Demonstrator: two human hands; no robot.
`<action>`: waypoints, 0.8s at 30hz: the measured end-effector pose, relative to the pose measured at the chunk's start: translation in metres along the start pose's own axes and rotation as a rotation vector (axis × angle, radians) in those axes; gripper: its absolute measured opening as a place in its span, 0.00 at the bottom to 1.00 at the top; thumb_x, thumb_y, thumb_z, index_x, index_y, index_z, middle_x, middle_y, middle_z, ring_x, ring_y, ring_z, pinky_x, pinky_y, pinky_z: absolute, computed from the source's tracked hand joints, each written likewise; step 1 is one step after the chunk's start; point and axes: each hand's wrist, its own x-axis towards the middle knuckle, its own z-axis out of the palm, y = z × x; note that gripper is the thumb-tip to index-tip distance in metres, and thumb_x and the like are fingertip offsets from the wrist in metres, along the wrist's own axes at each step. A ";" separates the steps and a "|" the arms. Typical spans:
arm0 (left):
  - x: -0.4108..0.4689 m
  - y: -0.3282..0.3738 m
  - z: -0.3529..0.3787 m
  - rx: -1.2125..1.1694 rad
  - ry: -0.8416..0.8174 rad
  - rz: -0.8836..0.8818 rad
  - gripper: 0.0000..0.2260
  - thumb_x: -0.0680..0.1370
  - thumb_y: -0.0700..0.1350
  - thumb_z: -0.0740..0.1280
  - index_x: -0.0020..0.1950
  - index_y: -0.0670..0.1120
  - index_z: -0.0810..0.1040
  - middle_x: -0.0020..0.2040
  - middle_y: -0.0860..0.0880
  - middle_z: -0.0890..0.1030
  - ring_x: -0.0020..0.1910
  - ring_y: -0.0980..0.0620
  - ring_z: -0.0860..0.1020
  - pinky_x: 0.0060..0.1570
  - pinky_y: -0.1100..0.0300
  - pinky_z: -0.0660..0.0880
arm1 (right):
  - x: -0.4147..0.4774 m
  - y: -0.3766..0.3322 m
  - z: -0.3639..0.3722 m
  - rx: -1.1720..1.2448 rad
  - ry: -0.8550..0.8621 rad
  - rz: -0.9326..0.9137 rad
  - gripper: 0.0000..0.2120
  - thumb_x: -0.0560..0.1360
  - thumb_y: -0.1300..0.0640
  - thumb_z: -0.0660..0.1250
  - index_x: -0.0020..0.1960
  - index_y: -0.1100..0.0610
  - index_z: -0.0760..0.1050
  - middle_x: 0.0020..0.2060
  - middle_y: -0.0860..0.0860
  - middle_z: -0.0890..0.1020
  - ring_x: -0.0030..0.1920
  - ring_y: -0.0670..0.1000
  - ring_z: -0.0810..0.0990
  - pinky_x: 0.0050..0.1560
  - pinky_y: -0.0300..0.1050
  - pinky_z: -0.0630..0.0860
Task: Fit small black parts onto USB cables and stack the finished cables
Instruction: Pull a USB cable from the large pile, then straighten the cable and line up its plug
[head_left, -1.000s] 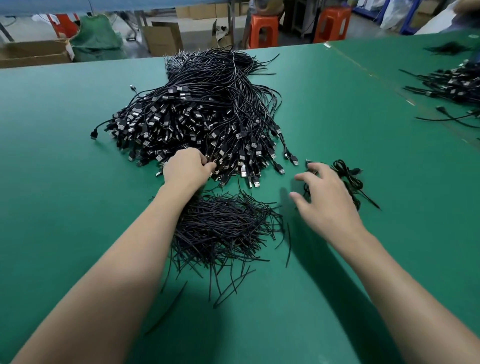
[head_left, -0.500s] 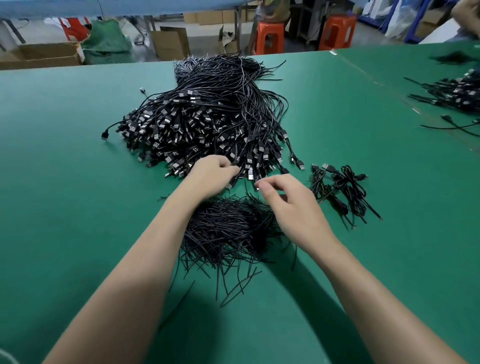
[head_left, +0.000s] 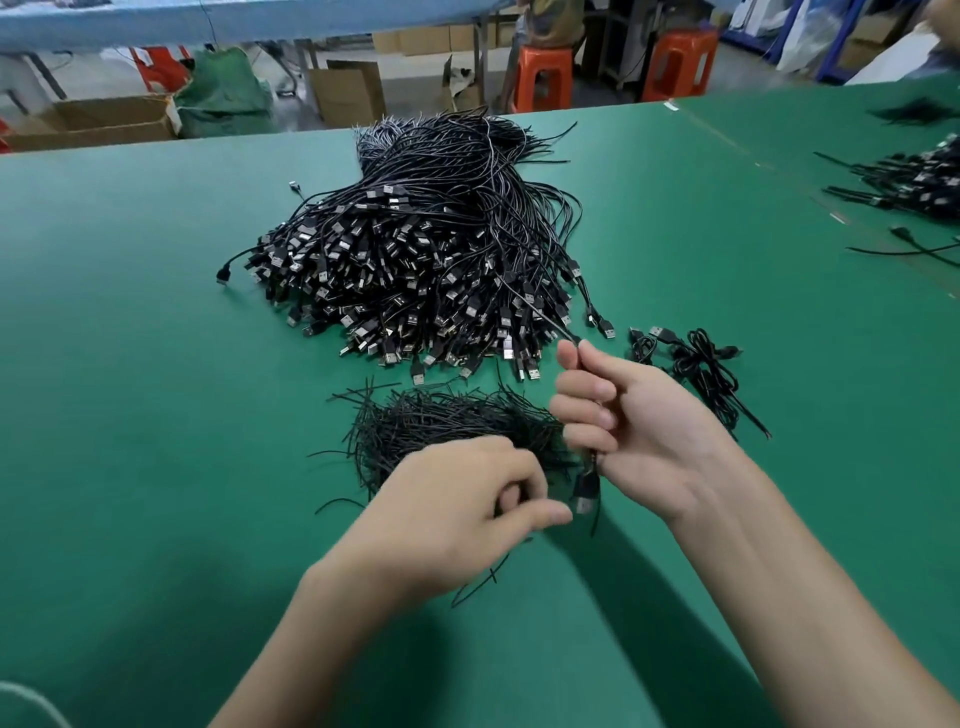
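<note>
Nearest, the left hand is curled; what it pinches, I cannot tell. Beside it, the right hand grips a USB cable, plug dangling. Beyond lie thin black strands, then the cable heap on the green worktop.

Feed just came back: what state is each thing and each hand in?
cable pile: heaped, tangled
black parts heap: loose, in front of pile
held cable: gripped, plug hanging free
finished cables: small bunch, lying right of pile
right hand: grips held cable
left hand: fingers curled beside held cable, contents unclear
</note>
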 end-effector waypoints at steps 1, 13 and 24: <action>-0.001 -0.004 -0.003 -0.043 0.067 -0.003 0.12 0.79 0.62 0.61 0.51 0.57 0.78 0.47 0.58 0.77 0.48 0.59 0.75 0.54 0.55 0.75 | -0.006 0.001 0.002 -0.017 -0.034 0.007 0.13 0.84 0.52 0.58 0.44 0.55 0.74 0.27 0.44 0.60 0.25 0.43 0.55 0.21 0.36 0.50; 0.033 -0.010 -0.013 0.067 0.601 0.336 0.08 0.83 0.40 0.65 0.52 0.47 0.84 0.42 0.53 0.78 0.45 0.48 0.75 0.53 0.49 0.71 | -0.069 0.035 0.011 -0.270 -0.566 0.231 0.19 0.84 0.47 0.58 0.39 0.54 0.76 0.25 0.45 0.57 0.25 0.43 0.55 0.23 0.32 0.53; 0.014 0.025 0.011 -0.015 0.390 0.307 0.16 0.85 0.50 0.59 0.61 0.45 0.84 0.45 0.49 0.82 0.44 0.47 0.78 0.47 0.49 0.74 | -0.052 -0.019 0.012 -0.851 -0.075 -0.929 0.15 0.86 0.58 0.54 0.63 0.57 0.78 0.37 0.49 0.82 0.35 0.48 0.79 0.39 0.41 0.77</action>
